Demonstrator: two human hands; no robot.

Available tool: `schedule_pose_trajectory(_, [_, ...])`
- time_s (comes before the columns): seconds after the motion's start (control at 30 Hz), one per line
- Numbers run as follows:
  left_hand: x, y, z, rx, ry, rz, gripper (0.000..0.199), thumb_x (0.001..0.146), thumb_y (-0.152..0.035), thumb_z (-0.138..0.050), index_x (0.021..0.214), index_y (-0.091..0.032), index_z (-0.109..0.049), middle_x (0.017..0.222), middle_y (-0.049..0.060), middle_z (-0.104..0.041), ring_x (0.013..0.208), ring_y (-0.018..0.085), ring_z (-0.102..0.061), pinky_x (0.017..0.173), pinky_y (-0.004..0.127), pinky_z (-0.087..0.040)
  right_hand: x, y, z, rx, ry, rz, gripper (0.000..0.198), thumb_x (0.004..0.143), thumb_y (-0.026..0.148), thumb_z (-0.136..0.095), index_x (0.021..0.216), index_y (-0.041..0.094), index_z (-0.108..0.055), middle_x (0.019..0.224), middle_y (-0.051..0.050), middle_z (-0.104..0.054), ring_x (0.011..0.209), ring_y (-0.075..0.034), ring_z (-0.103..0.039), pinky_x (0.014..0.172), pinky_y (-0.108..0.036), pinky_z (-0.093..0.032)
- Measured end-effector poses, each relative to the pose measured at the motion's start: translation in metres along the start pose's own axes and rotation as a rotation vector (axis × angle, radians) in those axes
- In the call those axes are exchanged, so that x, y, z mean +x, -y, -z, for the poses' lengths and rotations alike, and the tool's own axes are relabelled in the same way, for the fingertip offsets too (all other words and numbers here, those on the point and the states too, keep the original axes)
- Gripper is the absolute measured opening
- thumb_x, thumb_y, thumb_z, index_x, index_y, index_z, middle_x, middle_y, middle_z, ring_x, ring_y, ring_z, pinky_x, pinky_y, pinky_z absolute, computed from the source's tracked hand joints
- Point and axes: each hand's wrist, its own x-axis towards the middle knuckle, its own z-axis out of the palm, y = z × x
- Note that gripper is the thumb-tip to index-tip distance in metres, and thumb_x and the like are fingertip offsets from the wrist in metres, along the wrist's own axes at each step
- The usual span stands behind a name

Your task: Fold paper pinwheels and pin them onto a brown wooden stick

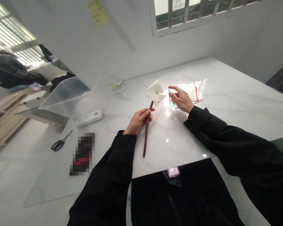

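Observation:
My left hand (pixel 139 121) is closed round a thin dark brown stick (pixel 145 136), thumb on top. At the stick's upper end sits a pinwheel (pixel 153 91) of folded cream-white paper, with a small dark dot at its centre. To the right of the pinwheel is my right hand (pixel 180 98), its thumb and index finger apart and nothing visible between them. Behind that hand lie white paper sheets (pixel 191 91) with red edging. A few tiny shiny pieces (pixel 147 96) rest on the table just left of the pinwheel.
On the white marbled table (pixel 122 150) lie black-handled scissors (pixel 58 144), a blurred-out dark object (pixel 82 153) and a long white device (pixel 89 118). A clear plastic bin (pixel 68 97) stands at the left. A cable (pixel 118 84) lies by the wall, which bears a yellow note (pixel 97 12).

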Motion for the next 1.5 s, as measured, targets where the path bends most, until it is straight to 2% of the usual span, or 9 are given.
schedule_pose_trajectory(0.1, [-0.002,-0.001,-0.001,0.018,0.014,0.005,0.043,0.085,-0.048,-0.08,0.112,-0.015,-0.078,0.075,0.002,-0.064,0.066,0.011,-0.054,0.063,0.025,-0.041,0.0,0.0,-0.002,-0.035,0.029,-0.016,0.046,0.097,0.047,-0.054,0.123,0.015,-0.073,0.066,-0.002,-0.061,0.063,-0.018,-0.058,0.071,-0.034,-0.047])
schedule_pose_trajectory(0.27, [-0.003,-0.002,-0.001,0.018,0.01,0.01,0.043,0.085,-0.049,-0.08,0.112,-0.016,-0.078,0.076,0.002,-0.064,0.067,0.011,-0.054,0.065,0.025,-0.042,-0.001,-0.001,-0.005,0.009,0.007,-0.058,0.063,0.096,0.056,-0.056,0.144,0.015,-0.061,0.066,-0.001,-0.062,0.063,-0.019,-0.056,0.066,-0.032,-0.046])
schedule_pose_trajectory(0.53, [-0.002,-0.002,-0.001,0.003,-0.042,-0.013,0.044,0.083,-0.05,-0.081,0.112,-0.017,-0.077,0.077,0.001,-0.064,0.065,0.01,-0.052,0.061,0.022,-0.041,-0.003,0.001,-0.007,-0.069,0.132,-0.075,0.066,0.095,0.07,-0.048,0.072,0.014,-0.074,0.058,-0.002,-0.053,0.058,-0.015,-0.049,0.063,-0.03,-0.038])
schedule_pose_trajectory(0.67, [-0.002,-0.001,0.0,0.018,-0.04,0.0,0.045,0.083,-0.052,-0.081,0.112,-0.018,-0.077,0.078,0.002,-0.064,0.065,0.01,-0.052,0.06,0.023,-0.04,-0.005,0.001,-0.011,-0.088,0.052,-0.026,0.054,0.096,0.062,-0.052,0.111,0.015,-0.076,0.065,0.0,-0.057,0.065,-0.018,-0.054,0.068,-0.03,-0.041])
schedule_pose_trajectory(0.8, [-0.002,-0.001,0.0,0.042,-0.026,0.003,0.042,0.083,-0.052,-0.08,0.109,-0.019,-0.077,0.078,0.002,-0.065,0.067,0.011,-0.053,0.063,0.024,-0.04,-0.006,0.0,-0.012,-0.071,0.012,-0.037,0.072,0.095,0.058,-0.056,0.151,0.013,-0.051,0.063,0.002,-0.057,0.066,-0.021,-0.056,0.075,-0.034,-0.046])
schedule_pose_trajectory(0.97, [-0.004,-0.002,-0.002,0.084,0.026,0.035,0.041,0.083,-0.05,-0.081,0.108,-0.017,-0.077,0.079,0.002,-0.065,0.071,0.012,-0.056,0.069,0.025,-0.043,-0.006,0.003,-0.005,-0.145,-0.058,0.03,0.09,0.091,0.051,-0.063,0.164,0.012,-0.03,0.073,-0.001,-0.067,0.066,-0.022,-0.058,0.077,-0.036,-0.047])
schedule_pose_trajectory(1.1, [-0.004,-0.002,-0.002,0.063,0.038,0.031,0.041,0.083,-0.05,-0.081,0.109,-0.017,-0.077,0.078,0.002,-0.065,0.07,0.011,-0.056,0.068,0.024,-0.043,-0.004,0.0,0.0,-0.29,0.027,-0.003,0.054,0.091,0.063,-0.06,0.106,0.015,-0.079,0.061,-0.003,-0.062,0.063,-0.02,-0.057,0.072,-0.034,-0.042])
schedule_pose_trajectory(1.2, [-0.003,-0.001,-0.001,0.036,0.014,0.014,0.041,0.082,-0.049,-0.082,0.108,-0.017,-0.076,0.077,0.001,-0.064,0.068,0.011,-0.054,0.066,0.025,-0.042,-0.003,-0.007,-0.002,-0.384,0.1,-0.07,0.063,0.095,0.066,-0.051,0.057,0.018,-0.067,0.052,-0.004,-0.055,0.058,-0.019,-0.053,0.067,-0.034,-0.036])
schedule_pose_trajectory(1.5, [-0.003,0.0,-0.001,0.038,-0.002,0.034,0.042,0.083,-0.047,-0.081,0.109,-0.015,-0.075,0.077,0.001,-0.063,0.07,0.01,-0.054,0.068,0.024,-0.041,-0.002,-0.012,-0.009,-0.417,-0.021,0.008,0.038,0.094,0.049,-0.06,0.074,0.019,-0.073,0.063,-0.003,-0.064,0.06,-0.017,-0.054,0.065,-0.031,-0.034])
